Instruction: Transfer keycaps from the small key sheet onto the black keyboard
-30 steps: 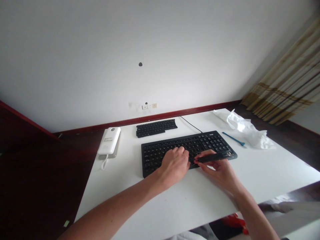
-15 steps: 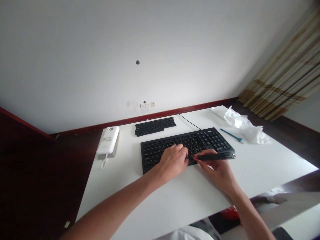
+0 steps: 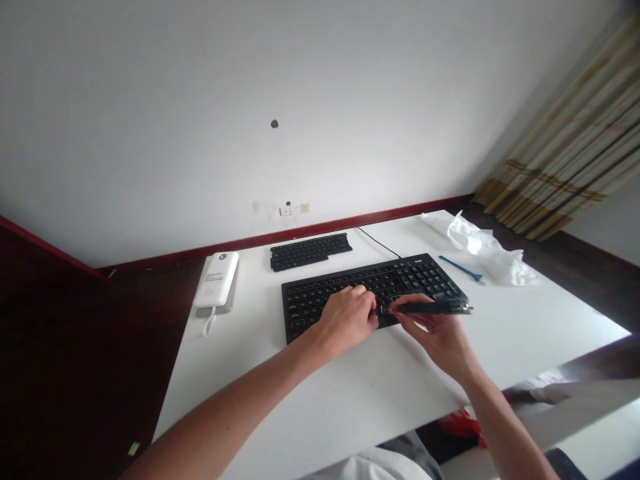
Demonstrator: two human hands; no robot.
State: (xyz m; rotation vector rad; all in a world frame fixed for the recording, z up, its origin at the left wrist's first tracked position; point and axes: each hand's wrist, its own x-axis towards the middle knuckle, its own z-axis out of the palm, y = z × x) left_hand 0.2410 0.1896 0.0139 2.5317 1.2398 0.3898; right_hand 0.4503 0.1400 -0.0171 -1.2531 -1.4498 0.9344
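Note:
A black full-size keyboard (image 3: 320, 297) lies on the white table in front of me. My left hand (image 3: 350, 308) rests on its lower middle with the fingers curled in; whatever the fingertips grip, if anything, is hidden. Just to the right, my right hand (image 3: 433, 323) is closed around a slim black tool (image 3: 430, 307) with a metallic end pointing right. The tool's other end points at the keys near my left fingertips. Behind the keyboard lies a separate black key panel (image 3: 310, 252), with a notch at its lower right.
A white power bank (image 3: 217, 280) with a strap lies on a flat grey item at the table's left. On the right are a blue pry tool (image 3: 460, 268) and a crumpled white plastic bag (image 3: 493, 253). A black cable (image 3: 377, 241) runs back from the keyboard.
My right hand and the black tool have shifted slightly, the tool now lying a little higher and flatter over the keys. My left hand stays nearly in place.

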